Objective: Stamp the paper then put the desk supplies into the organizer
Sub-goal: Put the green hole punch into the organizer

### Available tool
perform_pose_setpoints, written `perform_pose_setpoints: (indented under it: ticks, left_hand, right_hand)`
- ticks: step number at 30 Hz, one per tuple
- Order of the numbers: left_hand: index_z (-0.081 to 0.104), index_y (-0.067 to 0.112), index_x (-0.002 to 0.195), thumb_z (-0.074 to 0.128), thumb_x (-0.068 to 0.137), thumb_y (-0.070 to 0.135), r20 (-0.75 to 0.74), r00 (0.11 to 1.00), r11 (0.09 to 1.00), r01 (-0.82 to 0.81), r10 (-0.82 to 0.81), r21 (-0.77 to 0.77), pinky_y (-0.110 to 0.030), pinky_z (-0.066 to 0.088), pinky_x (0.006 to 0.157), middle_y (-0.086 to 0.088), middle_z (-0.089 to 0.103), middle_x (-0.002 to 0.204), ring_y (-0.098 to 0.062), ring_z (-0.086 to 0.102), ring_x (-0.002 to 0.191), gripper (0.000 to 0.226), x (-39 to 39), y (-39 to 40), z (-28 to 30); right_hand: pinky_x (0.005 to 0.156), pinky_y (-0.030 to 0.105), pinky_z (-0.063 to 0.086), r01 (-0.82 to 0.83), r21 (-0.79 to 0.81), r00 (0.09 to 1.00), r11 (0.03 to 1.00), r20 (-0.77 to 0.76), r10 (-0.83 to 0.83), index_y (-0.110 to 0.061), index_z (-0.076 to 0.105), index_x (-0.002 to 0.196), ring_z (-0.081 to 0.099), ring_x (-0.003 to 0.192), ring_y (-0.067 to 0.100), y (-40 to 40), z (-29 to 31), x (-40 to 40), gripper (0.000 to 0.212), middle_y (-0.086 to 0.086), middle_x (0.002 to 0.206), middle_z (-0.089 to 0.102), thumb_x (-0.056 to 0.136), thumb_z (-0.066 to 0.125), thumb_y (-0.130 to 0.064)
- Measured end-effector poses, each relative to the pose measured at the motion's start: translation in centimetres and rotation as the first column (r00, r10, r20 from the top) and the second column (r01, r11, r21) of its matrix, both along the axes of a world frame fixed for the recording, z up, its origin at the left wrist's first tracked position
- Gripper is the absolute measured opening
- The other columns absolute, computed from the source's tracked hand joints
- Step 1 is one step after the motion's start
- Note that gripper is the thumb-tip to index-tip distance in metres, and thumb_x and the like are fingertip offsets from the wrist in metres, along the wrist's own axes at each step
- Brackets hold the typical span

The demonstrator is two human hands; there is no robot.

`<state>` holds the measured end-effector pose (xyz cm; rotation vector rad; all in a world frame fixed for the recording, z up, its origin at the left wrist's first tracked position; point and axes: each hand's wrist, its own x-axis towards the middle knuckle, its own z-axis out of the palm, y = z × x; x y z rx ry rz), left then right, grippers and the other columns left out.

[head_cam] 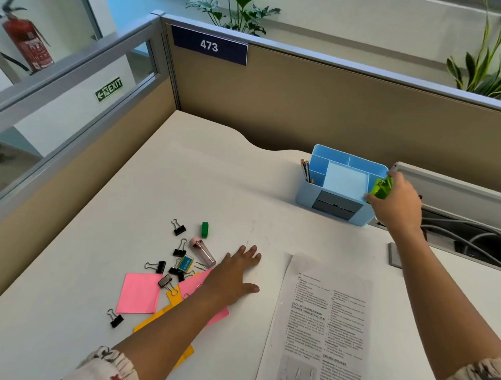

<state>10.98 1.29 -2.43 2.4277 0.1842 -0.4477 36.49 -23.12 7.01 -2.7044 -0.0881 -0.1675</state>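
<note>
Head view: the right hand (396, 204) is stretched to the far right of the desk (202, 180), its fingers curled round a green stamp (381, 187); the stamp is held right at the rim of the blue organizer (335, 207), at its right-end compartment, tilted rather than upright; whether it already rests inside cannot be told. Being held there and not over the paper (319, 328), the stamp is judged to be on its way into storage, so the stamping is probably done, though no mark can be made out on the printed sheet.

The left hand (235, 278) is laid flat on the desk, fingers straight and spread, nothing gripped; it lies between the paper and the loose supplies, its wrist over a pink note (139, 293) and yellow sheets (173, 300); it is likely kept there as a brace during the long reach, and it is well placed to gather what comes next.

The paper lies near and right, well apart from the organizer. Left of the hand the supplies are scattered close together: black clips (178, 228), a green eraser (204, 229), a clear lead case (203, 252) and a small blue box (185, 264); all are yet to be sorted. Pencils (305, 170) stand in the organizer's left-end slot; its middle tray is seen bare. The small clips will probably call for pinching one at a time or scooping, and the notes for sliding off the desk edge-first.
</note>
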Motion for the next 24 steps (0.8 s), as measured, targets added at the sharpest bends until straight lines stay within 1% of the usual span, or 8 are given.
perform_pose_setpoints:
  ticks: [3,5,9,11,14,17,20,24]
  left_hand:
    - [0.021,0.025,0.152,0.064,0.09,0.033,0.002,1.0,1.0,0.002,-0.002,-0.011,-0.035,0.001,0.12,0.011,0.007,0.161,-0.012,0.0,0.149,0.076,0.1,0.0,-0.1]
    - [0.022,0.025,0.152,0.064,0.089,0.032,0.007,1.0,1.0,-0.002,0.003,-0.015,-0.035,0.002,0.12,0.011,0.008,0.161,-0.012,0.0,0.149,0.076,0.1,0.1,-0.2]
    - [0.022,0.025,0.152,0.065,0.089,0.032,0.007,1.0,1.0,-0.008,0.008,-0.021,-0.036,0.002,0.12,0.011,0.008,0.161,-0.012,0.0,0.149,0.077,0.1,0.1,-0.4]
    - [0.021,0.025,0.152,0.065,0.089,0.032,0.005,1.0,1.0,-0.008,0.008,-0.02,-0.035,0.002,0.12,0.011,0.007,0.161,-0.012,0.0,0.149,0.077,0.1,0.0,-0.3]
    - [0.021,0.024,0.152,0.065,0.089,0.031,0.001,1.0,1.0,-0.007,0.007,-0.018,-0.036,0.002,0.12,0.01,0.007,0.161,-0.013,0.0,0.149,0.077,0.1,0.0,-0.2]
    - [0.021,0.023,0.152,0.065,0.089,0.031,-0.002,1.0,1.0,-0.002,0.002,-0.01,-0.036,0.002,0.12,0.009,0.008,0.161,-0.014,0.0,0.149,0.077,0.1,0.0,0.1]
    - [0.022,0.022,0.152,0.066,0.089,0.029,-0.002,1.0,1.0,-0.005,0.005,-0.018,-0.037,0.002,0.119,0.008,0.008,0.161,-0.014,0.001,0.149,0.077,0.1,-0.1,0.2]
    - [0.022,0.022,0.152,0.065,0.089,0.029,0.002,1.0,1.0,-0.003,0.003,-0.016,-0.038,0.002,0.12,0.008,0.008,0.161,-0.015,0.0,0.149,0.077,0.0,-0.1,0.2]
  right_hand:
    - [0.087,0.048,0.051,0.011,-0.02,1.0,1.0,0.006,-0.01,-0.015,0.045,0.135,0.058,0.107,0.035,-0.2,-0.4,0.2,0.07,0.015,0.12,0.062,0.079,0.078,-0.04]
    - [0.085,0.047,0.051,0.02,-0.018,1.0,1.0,0.015,-0.019,-0.014,0.048,0.134,0.057,0.106,0.035,-0.4,-0.8,0.2,0.066,0.014,0.119,0.062,0.081,0.076,-0.041]
    - [0.078,0.046,0.056,0.02,-0.018,0.999,1.0,0.049,-0.019,-0.014,0.061,0.125,0.061,0.095,0.033,-0.7,-1.7,0.2,0.04,0.014,0.11,0.068,0.089,0.068,-0.029]
    - [0.077,0.045,0.057,0.024,-0.006,0.998,1.0,0.051,-0.024,-0.014,0.063,0.124,0.061,0.093,0.031,-0.8,-2.0,0.1,0.036,0.014,0.109,0.069,0.09,0.067,-0.025]
    - [0.079,0.044,0.053,0.035,-0.006,0.998,0.999,0.058,-0.034,-0.012,0.063,0.126,0.056,0.101,0.032,-0.7,-2.3,-0.1,0.036,0.015,0.112,0.067,0.093,0.063,-0.028]
    - [0.085,0.044,0.048,0.058,0.026,0.996,0.998,0.067,-0.06,-0.012,0.061,0.127,0.049,0.11,0.032,-0.5,-2.3,-0.9,0.039,0.015,0.117,0.062,0.094,0.06,-0.033]
    - [0.092,0.043,0.045,0.072,0.104,0.992,0.992,0.1,-0.083,-0.012,0.058,0.127,0.046,0.116,0.03,-0.2,-2.1,-2.2,0.039,0.014,0.123,0.057,0.094,0.06,-0.032]
    - [0.097,0.035,0.041,0.071,0.237,0.987,0.969,0.125,-0.103,-0.009,0.057,0.126,0.045,0.121,0.027,0.6,-1.7,-4.4,0.037,0.013,0.128,0.054,0.093,0.062,-0.025]
